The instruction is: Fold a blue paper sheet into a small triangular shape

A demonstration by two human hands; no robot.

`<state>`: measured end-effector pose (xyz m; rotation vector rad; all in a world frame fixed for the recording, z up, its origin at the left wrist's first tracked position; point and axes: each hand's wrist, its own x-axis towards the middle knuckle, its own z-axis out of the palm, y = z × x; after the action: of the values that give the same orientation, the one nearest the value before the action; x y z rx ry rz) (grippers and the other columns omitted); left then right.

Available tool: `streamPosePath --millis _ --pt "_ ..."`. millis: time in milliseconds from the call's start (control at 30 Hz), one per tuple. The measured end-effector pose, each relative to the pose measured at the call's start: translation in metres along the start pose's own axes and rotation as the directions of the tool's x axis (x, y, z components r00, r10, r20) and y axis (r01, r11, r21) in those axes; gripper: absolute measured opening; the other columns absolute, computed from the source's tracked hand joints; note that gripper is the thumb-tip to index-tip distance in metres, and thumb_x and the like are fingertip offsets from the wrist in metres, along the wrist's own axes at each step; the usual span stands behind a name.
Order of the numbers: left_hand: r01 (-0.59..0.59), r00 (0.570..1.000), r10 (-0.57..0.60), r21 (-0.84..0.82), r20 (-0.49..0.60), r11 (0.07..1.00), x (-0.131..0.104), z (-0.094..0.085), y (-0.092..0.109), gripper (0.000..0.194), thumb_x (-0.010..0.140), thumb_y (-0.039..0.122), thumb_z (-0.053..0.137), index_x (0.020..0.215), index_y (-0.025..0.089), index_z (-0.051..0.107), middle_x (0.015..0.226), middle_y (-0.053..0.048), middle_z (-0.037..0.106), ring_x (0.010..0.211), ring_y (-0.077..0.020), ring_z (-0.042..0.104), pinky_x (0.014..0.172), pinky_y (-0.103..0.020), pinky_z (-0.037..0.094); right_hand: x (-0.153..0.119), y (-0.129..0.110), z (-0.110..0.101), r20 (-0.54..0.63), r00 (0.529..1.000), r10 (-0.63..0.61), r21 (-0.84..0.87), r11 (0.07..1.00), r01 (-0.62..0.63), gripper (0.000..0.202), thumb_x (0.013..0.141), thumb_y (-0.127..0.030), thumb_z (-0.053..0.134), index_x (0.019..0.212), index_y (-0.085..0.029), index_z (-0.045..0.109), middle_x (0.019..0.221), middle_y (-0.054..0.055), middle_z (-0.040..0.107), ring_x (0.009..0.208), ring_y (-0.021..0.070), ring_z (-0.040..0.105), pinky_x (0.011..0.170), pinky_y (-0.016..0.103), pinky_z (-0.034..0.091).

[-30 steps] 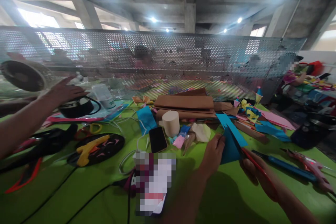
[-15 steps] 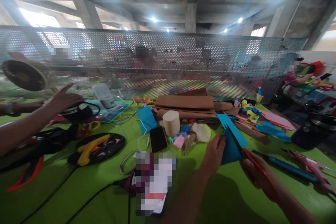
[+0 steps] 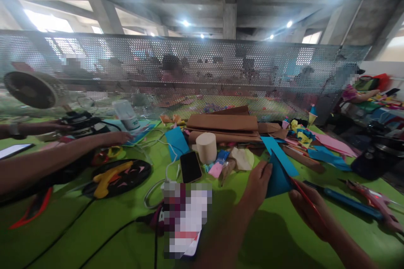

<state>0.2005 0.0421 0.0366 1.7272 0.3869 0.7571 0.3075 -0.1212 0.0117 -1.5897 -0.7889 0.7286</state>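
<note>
My left hand [image 3: 258,183] is closed on the left edge of a blue sheet of paper [image 3: 279,178], held up above the green table. A strip at the paper's upper side [image 3: 277,153] stands apart from the rest along a slit. My right hand [image 3: 311,204] is wrapped round red-handled scissors [image 3: 304,195], whose dark blades lie at the slit. The far finger loops are partly hidden by the hand. Right of that hand lie a blue-handled cutter [image 3: 350,202] and a pink glue gun [image 3: 375,201].
A co-worker's arms [image 3: 78,151] reach in from the left near a fan [image 3: 34,88]. Brown paper [image 3: 222,122], a cream roll [image 3: 206,148], a dark phone [image 3: 190,167] and paper scraps lie ahead. Cables, a lit phone [image 3: 189,222] and a black tray [image 3: 116,178] are leftward.
The co-worker's near hand has moved right towards the plastic packets, and their other hand now shows at the black fan base. My scissor handles look closer together; the paper has hardly moved.
</note>
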Motion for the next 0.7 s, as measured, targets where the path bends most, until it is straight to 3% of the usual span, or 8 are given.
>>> streamPosePath --millis 100,233,333,433,567,700 --pt "-0.016 1.0 0.017 0.08 -0.015 0.997 0.001 -0.001 -0.002 0.035 0.107 0.041 0.043 0.077 0.023 0.038 0.07 0.003 0.04 0.066 -0.0149 0.041 0.063 -0.028 0.035 0.003 -0.002 -0.003 -0.023 1.0 -0.006 0.063 0.998 0.007 0.051 0.077 -0.067 0.079 0.098 -0.024 0.064 0.058 -0.009 0.034 0.048 0.0089 0.03 0.043 0.022 0.022" --pt "-0.08 0.995 0.093 0.267 -0.035 0.96 0.002 -0.004 -0.003 0.034 0.106 0.037 0.047 0.076 0.022 0.045 0.069 0.001 0.048 0.068 -0.017 0.048 0.067 -0.03 0.035 0.022 -0.01 -0.026 -0.071 0.997 -0.004 0.021 1.0 0.005 0.057 0.08 -0.072 0.074 0.109 -0.024 0.065 0.057 -0.01 0.033 0.045 0.0089 0.03 0.042 0.022 0.02" --pt "-0.195 0.976 0.22 0.483 0.005 0.854 0.003 -0.006 -0.003 0.031 0.107 0.035 0.05 0.08 0.021 0.055 0.079 -0.004 0.061 0.08 -0.0208 0.058 0.074 -0.031 0.039 0.043 -0.014 -0.054 -0.14 0.988 -0.059 -0.198 0.98 0.03 0.056 0.075 -0.065 0.083 0.109 -0.024 0.069 0.064 -0.006 0.05 0.049 0.0114 0.044 0.043 0.023 0.033" --pt "-0.277 0.951 0.307 0.58 0.048 0.766 0.003 -0.006 -0.003 0.027 0.108 0.033 0.05 0.089 0.02 0.064 0.09 -0.008 0.069 0.089 -0.0239 0.062 0.079 -0.033 0.041 0.054 -0.017 -0.072 -0.153 0.981 -0.121 -0.258 0.963 0.079 0.053 0.073 -0.059 0.086 0.109 -0.024 0.07 0.071 -0.002 0.059 0.054 0.0139 0.052 0.045 0.025 0.041" --pt "-0.301 0.944 0.323 0.598 0.074 0.743 0.001 -0.005 0.0 0.025 0.108 0.033 0.05 0.097 0.02 0.069 0.094 -0.009 0.072 0.092 -0.0248 0.064 0.081 -0.034 0.043 0.047 -0.021 -0.071 -0.098 0.983 -0.154 -0.157 0.978 0.137 0.059 0.079 -0.062 0.08 0.122 -0.025 0.064 0.071 -0.002 0.062 0.057 0.0162 0.057 0.054 0.029 0.051" --pt "-0.283 0.954 0.289 0.569 0.082 0.772 0.0 -0.004 0.001 0.025 0.108 0.034 0.05 0.097 0.021 0.069 0.094 -0.009 0.072 0.093 -0.025 0.065 0.081 -0.034 0.044 0.037 -0.025 -0.06 -0.044 0.987 -0.151 -0.022 0.988 0.151 0.062 0.083 -0.063 0.079 0.127 -0.027 0.055 0.094 0.009 0.076 0.086 0.0271 0.073 0.082 0.042 0.06"
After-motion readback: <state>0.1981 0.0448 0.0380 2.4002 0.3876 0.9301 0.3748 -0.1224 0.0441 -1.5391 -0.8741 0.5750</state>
